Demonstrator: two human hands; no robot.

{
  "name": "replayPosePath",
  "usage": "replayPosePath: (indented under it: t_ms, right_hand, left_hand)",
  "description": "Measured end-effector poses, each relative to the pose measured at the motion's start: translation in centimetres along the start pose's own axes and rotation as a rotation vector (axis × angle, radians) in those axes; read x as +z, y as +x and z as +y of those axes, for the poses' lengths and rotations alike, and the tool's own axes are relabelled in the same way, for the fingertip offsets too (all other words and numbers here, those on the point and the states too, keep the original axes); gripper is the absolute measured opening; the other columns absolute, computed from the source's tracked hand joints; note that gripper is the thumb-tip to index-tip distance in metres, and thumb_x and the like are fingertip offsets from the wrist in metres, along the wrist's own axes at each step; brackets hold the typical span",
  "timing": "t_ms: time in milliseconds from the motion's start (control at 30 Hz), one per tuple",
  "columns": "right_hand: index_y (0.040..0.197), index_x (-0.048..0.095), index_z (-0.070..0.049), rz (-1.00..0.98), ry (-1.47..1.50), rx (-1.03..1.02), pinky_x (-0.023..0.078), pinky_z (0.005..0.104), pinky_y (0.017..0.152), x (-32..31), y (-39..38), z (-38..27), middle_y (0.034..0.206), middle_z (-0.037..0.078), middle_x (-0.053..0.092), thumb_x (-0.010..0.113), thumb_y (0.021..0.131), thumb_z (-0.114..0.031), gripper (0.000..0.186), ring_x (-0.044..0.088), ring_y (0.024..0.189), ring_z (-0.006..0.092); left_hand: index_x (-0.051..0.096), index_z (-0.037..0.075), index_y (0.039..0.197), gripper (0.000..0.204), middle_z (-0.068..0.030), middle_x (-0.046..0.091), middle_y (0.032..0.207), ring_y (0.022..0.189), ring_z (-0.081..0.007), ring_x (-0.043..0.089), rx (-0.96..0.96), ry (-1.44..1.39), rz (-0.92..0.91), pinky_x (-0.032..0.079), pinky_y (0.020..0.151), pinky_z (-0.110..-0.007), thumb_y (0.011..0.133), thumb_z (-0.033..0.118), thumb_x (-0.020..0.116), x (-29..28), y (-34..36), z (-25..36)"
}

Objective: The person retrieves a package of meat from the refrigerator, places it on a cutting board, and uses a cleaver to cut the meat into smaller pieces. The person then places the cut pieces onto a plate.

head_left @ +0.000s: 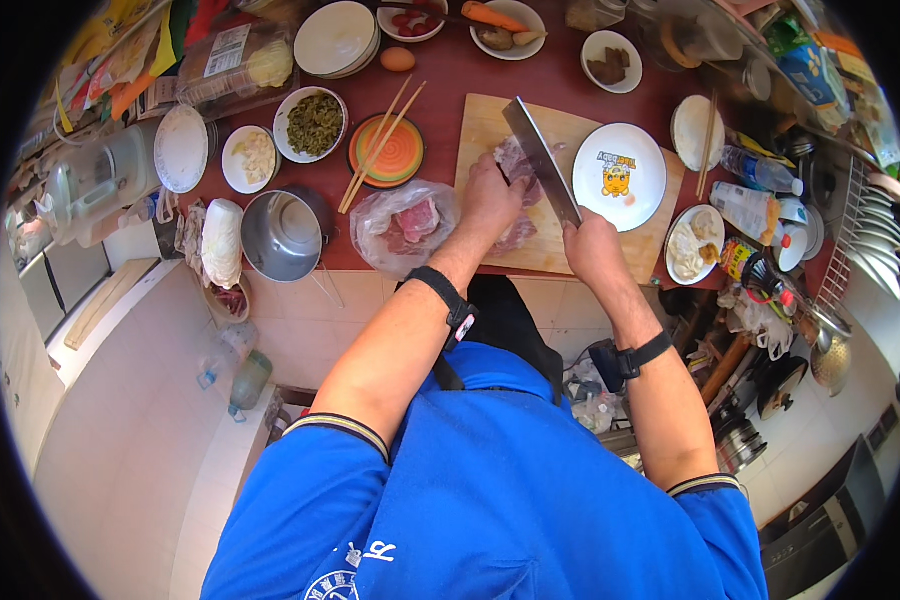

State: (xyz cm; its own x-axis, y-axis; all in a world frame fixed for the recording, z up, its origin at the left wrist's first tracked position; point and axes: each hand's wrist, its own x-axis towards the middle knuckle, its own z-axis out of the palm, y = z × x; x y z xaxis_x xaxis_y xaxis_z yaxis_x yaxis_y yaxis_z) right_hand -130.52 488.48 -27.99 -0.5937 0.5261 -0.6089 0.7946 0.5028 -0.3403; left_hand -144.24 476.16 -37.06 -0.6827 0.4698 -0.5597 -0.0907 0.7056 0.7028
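Note:
My right hand [594,246] is wrapped around the handle of a cleaver [542,158], whose broad blade points away and to the left. Raw meat [512,158] lies on the wooden cutting board [482,118], just left of the blade. My left hand [494,200] grips this meat with curled fingers, close beside the blade. Another piece of meat [516,236] rests on the near part of the board, between my two hands. A white plate with a cartoon print [634,150] sits on the board's right side. Whether the edge touches the meat is hard to see.
Left of the board are a clear plastic bag with meat [407,224], chopsticks [382,146] across an orange dish [410,160], a metal pot [282,236] and a bowl of chopped greens [313,125]. An egg [398,60] lies farther back. Bottles [760,170] crowd the right side.

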Motion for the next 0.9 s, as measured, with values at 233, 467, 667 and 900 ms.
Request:
replayPosePath:
  t_ms: [233, 467, 667, 900]
  right_hand:
    - [0.109, 0.072, 0.005, -0.057, -0.028, 0.0, 0.058, 0.057, 0.088, 0.5, 1.3, 0.3, 0.093, 0.033, 0.074, 0.067, 0.099, -0.016, 0.023, 0.072, 0.096, 0.0525]
    - [0.108, 0.073, 0.006, -0.077, -0.016, 0.02, 0.059, 0.0563, 0.089, 2.0, 3.1, -0.2, 0.096, 0.032, 0.075, 0.067, 0.097, -0.015, 0.024, 0.073, 0.097, 0.0514]
    - [0.106, 0.075, 0.007, -0.098, -0.021, 0.013, 0.06, 0.0542, 0.088, 2.7, 6.2, -0.8, 0.097, 0.032, 0.076, 0.067, 0.095, -0.015, 0.026, 0.074, 0.097, 0.0505]
    - [0.102, 0.075, 0.006, -0.113, -0.064, 0.068, 0.06, 0.0542, 0.088, 1.4, 1.2, 0.2, 0.096, 0.033, 0.075, 0.064, 0.095, -0.013, 0.023, 0.074, 0.097, 0.0509]
  left_hand:
    - [0.054, -0.01, 0.127, 0.058, -0.0353, 0.067, 0.127, 0.12, -0.051, 0.066, 0.021, 0.04, 0.012, 0.054, 0.101, -0.053, 0.092, 0.027, 0.083, -0.1, -0.1, 0.4]
    - [0.053, -0.009, 0.127, 0.058, -0.034, 0.066, 0.123, 0.116, -0.0514, 0.065, 0.054, 0.045, 0.019, 0.053, 0.098, -0.054, 0.092, 0.027, 0.082, 0.0, -0.1, -0.1]
    - [0.054, -0.01, 0.125, 0.054, -0.034, 0.066, 0.121, 0.114, -0.0521, 0.065, 0.104, 0.063, 0.104, 0.053, 0.098, -0.055, 0.092, 0.024, 0.081, 1.0, -0.2, -0.6]
    - [0.053, -0.011, 0.123, 0.05, -0.0372, 0.065, 0.124, 0.117, -0.0533, 0.064, 0.015, 0.06, 0.046, 0.052, 0.101, -0.055, 0.093, 0.02, 0.078, 0.5, -0.4, 0.4]
